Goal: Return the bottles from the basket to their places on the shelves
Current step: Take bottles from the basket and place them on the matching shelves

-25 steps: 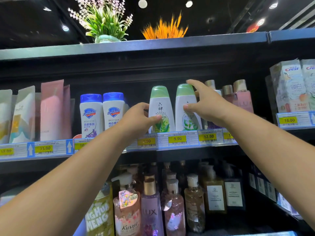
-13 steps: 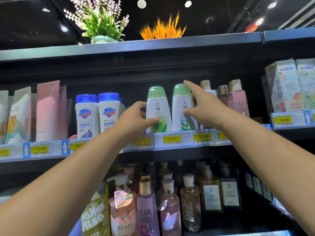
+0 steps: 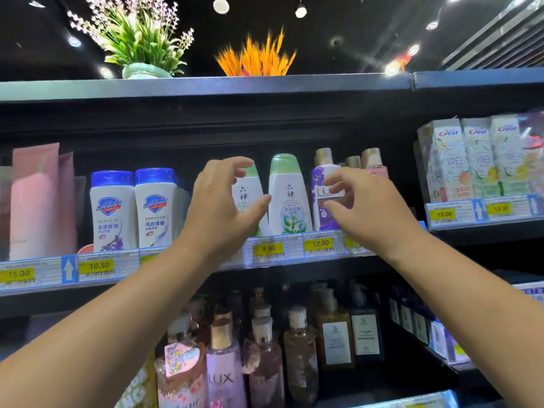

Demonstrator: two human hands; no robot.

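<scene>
Hovering before the middle shelf (image 3: pixel 129 260), left hand (image 3: pixel 217 207) and right hand (image 3: pixel 371 207) are holding nothing; each grip is hanging spread, fingers loosely curved. Left green-capped bottle (image 3: pixel 247 195) and right green-capped bottle (image 3: pixel 290 198) are standing upright, side by side, on that shelf.

Lighting is mixed. The ceiling is dark. Its round spotlights (image 3: pixel 221 5) burn out to white and flare, some into streaks at upper right. The middle shelf (image 3: pixel 123 260) is bright and evenly lit. The green-capped bottle (image 3: pixel 290 198) is the sharpest item, its label largely readable. The pump bottles (image 3: pixel 297 348) below sit in dim shadow and are soft. Motion blur smears the orange plant (image 3: pixel 256 58) and the toothpaste boxes (image 3: pixel 477 160), where a magenta glare enters at the right edge. Wide-angle distortion bows the shelf lines toward both sides.
</scene>
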